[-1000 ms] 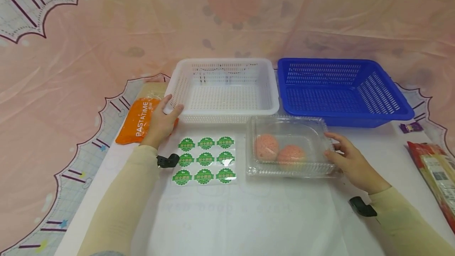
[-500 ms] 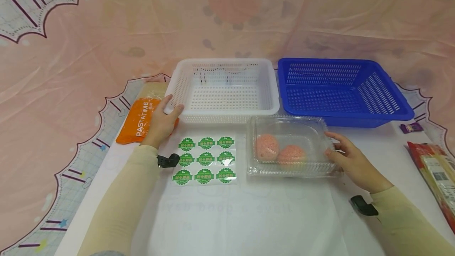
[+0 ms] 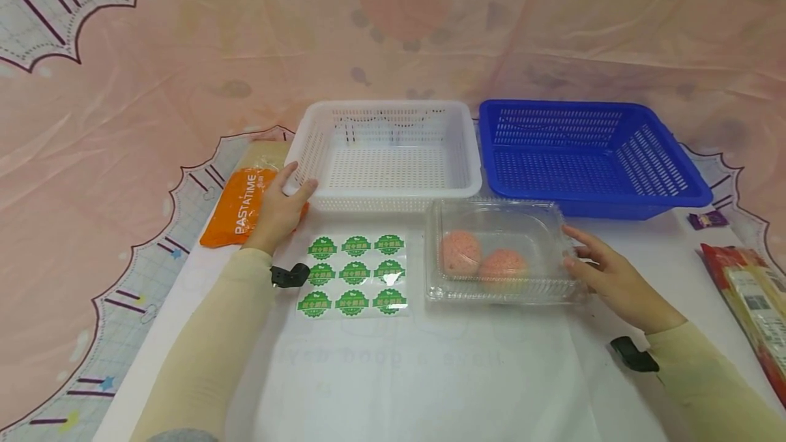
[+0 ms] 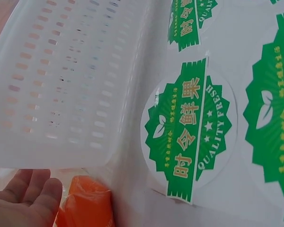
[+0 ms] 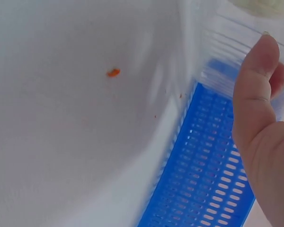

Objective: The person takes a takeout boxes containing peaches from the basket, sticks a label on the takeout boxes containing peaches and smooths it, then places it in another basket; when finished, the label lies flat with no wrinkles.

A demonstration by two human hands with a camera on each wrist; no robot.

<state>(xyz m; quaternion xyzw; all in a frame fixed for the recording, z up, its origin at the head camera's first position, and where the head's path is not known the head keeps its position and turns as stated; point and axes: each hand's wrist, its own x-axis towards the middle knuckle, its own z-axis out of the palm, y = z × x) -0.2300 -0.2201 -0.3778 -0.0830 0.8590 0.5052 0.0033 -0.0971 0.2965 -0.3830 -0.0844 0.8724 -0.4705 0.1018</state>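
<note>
In the head view my left hand (image 3: 284,213) is at the left front corner of a white slotted basket (image 3: 393,203), over an orange PASTATIME bag (image 3: 228,213). Its fingers are relaxed, and the left wrist view shows the fingertips right at the basket's edge. A lidded clear plastic box (image 3: 540,244) stands before the baskets, with two round pinkish things (image 3: 462,253) inside. My right hand (image 3: 614,285) has its thumb and fingertips at the box's right side, fingers loosely extended. Between the hands lies a sheet of green round stickers (image 3: 354,273).
A blue slotted basket (image 3: 598,207) stands behind the box, beside the white one. Farther right are a small purple wrapped packet (image 3: 708,219) and a red and yellow package (image 3: 746,292). An orange crumb (image 5: 113,72) lies on the white table surface.
My right hand and wrist have shifted very slightly to the right, while the box stays in place. The left hand stays at the white basket's corner.
</note>
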